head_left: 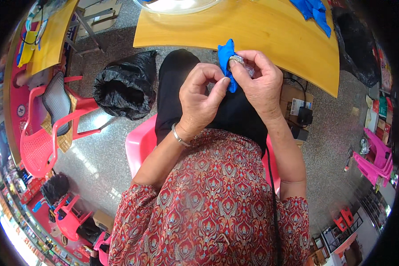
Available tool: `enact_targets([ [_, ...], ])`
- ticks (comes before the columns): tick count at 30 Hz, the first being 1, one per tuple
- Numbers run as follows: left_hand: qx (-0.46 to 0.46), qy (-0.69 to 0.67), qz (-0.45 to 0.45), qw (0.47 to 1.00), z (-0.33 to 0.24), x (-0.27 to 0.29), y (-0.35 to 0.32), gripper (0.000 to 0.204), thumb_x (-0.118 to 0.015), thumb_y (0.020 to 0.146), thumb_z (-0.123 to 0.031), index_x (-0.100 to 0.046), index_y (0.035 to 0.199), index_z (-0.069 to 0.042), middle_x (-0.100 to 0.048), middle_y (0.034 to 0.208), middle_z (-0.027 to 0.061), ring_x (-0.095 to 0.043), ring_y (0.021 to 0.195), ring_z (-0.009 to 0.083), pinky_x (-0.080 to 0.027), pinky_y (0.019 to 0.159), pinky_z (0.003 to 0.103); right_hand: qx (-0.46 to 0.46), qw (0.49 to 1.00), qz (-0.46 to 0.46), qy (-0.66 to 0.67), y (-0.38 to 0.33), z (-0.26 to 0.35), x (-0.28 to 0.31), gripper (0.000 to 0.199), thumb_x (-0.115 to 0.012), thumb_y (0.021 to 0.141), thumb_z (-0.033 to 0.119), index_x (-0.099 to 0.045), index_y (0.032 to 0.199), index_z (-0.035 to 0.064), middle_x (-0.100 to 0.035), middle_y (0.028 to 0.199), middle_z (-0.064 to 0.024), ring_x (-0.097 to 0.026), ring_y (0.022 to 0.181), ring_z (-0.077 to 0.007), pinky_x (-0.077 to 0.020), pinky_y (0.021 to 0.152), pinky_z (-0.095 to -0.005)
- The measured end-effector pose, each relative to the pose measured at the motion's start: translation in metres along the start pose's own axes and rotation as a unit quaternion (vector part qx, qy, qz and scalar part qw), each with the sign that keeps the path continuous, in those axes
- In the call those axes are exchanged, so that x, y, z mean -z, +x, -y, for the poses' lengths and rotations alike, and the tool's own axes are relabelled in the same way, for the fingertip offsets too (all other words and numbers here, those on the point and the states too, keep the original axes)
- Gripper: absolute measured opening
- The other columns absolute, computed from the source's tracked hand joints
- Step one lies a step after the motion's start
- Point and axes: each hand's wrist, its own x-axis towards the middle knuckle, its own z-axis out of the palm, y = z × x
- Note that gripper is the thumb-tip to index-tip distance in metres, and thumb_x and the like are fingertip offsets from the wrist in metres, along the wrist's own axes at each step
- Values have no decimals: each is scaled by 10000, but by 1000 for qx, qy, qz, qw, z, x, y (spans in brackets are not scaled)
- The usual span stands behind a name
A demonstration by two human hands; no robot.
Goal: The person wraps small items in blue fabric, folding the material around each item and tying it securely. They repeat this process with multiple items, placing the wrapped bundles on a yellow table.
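Above my lap, my right hand (264, 86) is closed, thumb against fingers, on a strip of crumpled blue material (226, 54) and a small greyish-white clump (238, 59) beside it. I cannot tell whether the blue piece is cloth or thin plastic. My left hand (198, 95) is closed in a pinch, the tips of thumb and forefinger right at the blue material's left edge. Whatever sits between those fingertips is too small to make out. A silver bangle (180, 135) circles the left wrist.
A yellow wooden table (261, 33) lies ahead, bearing a clear round basin (181, 5) and more blue material (312, 11). An open black plastic bag (125, 91) stands on the floor at left, near a red plastic chair (40, 150). Cardboard (292, 99) lies under the table.
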Motion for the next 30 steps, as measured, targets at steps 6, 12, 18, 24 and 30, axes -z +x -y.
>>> enact_targets([
  [6,40,33,-23,998,0,-4,2,132,-690,832,23,-574,890,-3,-576,887,58,-561,764,114,-472,696,241,-60,994,-7,86,3,-7,3,162,-758,801,99,-682,912,7,-686,769,-45,-643,684,-91,-514,615,-244],
  [12,-163,266,-69,948,-13,-14,9,208,-724,740,33,-598,894,-27,-563,863,108,-557,775,259,-471,675,341,16,1000,-16,10,4,2,4,165,-777,783,96,-679,890,17,-668,737,-35,-625,658,-86,-505,600,-230],
  [18,-175,355,-28,918,-7,-7,13,229,-756,729,-26,-616,910,-37,-570,871,113,-559,795,287,-439,693,394,20,999,-22,12,4,-5,0,171,-791,769,102,-680,873,23,-671,732,-36,-632,648,-86,-506,588,-234],
  [24,-214,362,-34,906,-4,-7,20,206,-736,736,-30,-617,903,-44,-567,857,109,-557,790,296,-425,691,399,28,999,-35,29,5,-9,-1,164,-795,764,94,-682,861,24,-672,729,-32,-632,646,-85,-508,587,-235],
  [30,-202,385,-12,900,5,-9,20,174,-709,736,-16,-579,844,-60,-559,831,105,-555,780,299,-415,684,414,-6,998,-31,57,3,-17,-2,158,-786,777,82,-694,887,15,-681,760,-18,-617,659,-64,-505,598,-224],
])
